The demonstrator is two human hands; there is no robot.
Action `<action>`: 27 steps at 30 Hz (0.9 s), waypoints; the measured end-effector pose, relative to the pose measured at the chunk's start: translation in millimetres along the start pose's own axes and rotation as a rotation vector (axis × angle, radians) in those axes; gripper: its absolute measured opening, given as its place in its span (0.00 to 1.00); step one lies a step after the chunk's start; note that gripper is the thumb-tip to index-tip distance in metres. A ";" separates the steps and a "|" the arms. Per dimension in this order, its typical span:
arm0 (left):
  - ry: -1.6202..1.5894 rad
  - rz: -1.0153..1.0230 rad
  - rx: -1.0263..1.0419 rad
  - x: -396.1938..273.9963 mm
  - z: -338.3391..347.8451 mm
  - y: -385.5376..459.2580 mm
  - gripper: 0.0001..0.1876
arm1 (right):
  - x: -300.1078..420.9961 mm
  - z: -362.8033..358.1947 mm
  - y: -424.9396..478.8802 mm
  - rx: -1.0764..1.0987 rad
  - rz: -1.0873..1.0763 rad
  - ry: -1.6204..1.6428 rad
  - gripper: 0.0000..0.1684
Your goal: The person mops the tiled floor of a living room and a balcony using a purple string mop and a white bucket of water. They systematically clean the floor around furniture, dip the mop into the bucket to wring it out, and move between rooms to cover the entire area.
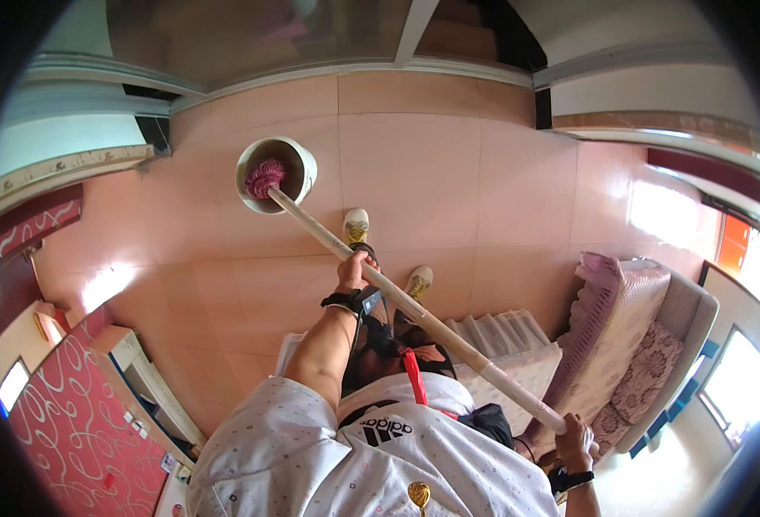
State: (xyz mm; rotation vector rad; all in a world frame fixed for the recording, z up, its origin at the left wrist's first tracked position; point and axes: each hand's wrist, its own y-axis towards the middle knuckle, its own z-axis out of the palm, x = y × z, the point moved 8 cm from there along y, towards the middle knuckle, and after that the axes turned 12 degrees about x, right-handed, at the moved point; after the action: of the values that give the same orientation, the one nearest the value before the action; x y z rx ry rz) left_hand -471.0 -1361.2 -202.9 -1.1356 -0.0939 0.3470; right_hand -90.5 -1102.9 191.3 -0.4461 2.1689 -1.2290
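A long wooden mop handle (419,316) slants across the view from a bucket at upper left to my right side. My left hand (353,271) grips it partway along, a little short of my shoes. My right hand (574,443) is closed around its upper end at lower right. At the far end, the pink-purple mop head (265,178) rests inside the white bucket (309,169), against its near left side. The bucket's inside looks dark, and I cannot tell how much water it holds.
Pinkish floor tiles (412,181) spread around my shoes (356,226). A covered sofa (632,336) stands to the right, with a low covered seat (516,381) beside me. A glass partition (257,45) runs along the far side. At left are a cabinet (137,368) and a red patterned wall (76,400).
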 end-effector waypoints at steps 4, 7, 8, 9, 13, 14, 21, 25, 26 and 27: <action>0.047 -0.007 -0.002 9.0 9.1 -27.0 0.06 | -31.5 30.3 4.1 -0.084 0.005 0.036 0.10; 0.091 -0.006 0.022 15.3 13.0 -44.8 0.07 | -55.1 58.1 8.8 -0.186 -0.032 0.075 0.07; 0.105 -0.007 0.030 17.8 13.7 -51.2 0.07 | -67.4 72.1 14.7 -0.187 -0.017 0.088 0.07; 0.110 0.002 0.019 20.0 17.9 -57.8 0.07 | -66.2 69.5 12.5 -0.207 -0.016 0.111 0.07; 0.124 0.041 0.024 30.2 32.9 -83.3 0.06 | -96.5 93.3 28.0 -0.271 0.018 0.119 0.06; 0.130 0.050 0.040 31.9 36.0 -87.9 0.06 | -105.0 100.6 34.0 -0.298 0.002 0.136 0.06; 0.105 0.118 0.020 44.8 61.5 -124.8 0.06 | -128.2 114.0 49.9 -0.380 -0.049 0.182 0.06; 0.084 0.127 0.038 48.3 73.0 -144.9 0.06 | -138.6 123.2 60.6 -0.387 -0.059 0.197 0.05; 0.086 0.132 0.035 48.0 74.6 -148.0 0.06 | -140.0 124.0 61.7 -0.392 -0.067 0.210 0.05; 0.086 0.136 0.031 48.5 75.4 -151.2 0.06 | -142.8 126.6 64.9 -0.397 -0.070 0.218 0.05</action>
State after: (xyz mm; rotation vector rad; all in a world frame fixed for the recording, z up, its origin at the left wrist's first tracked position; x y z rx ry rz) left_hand -410.3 -1336.7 -39.8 -1.1277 0.0647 0.4188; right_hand 100.6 -1073.6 133.8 -0.5753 2.6177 -0.9130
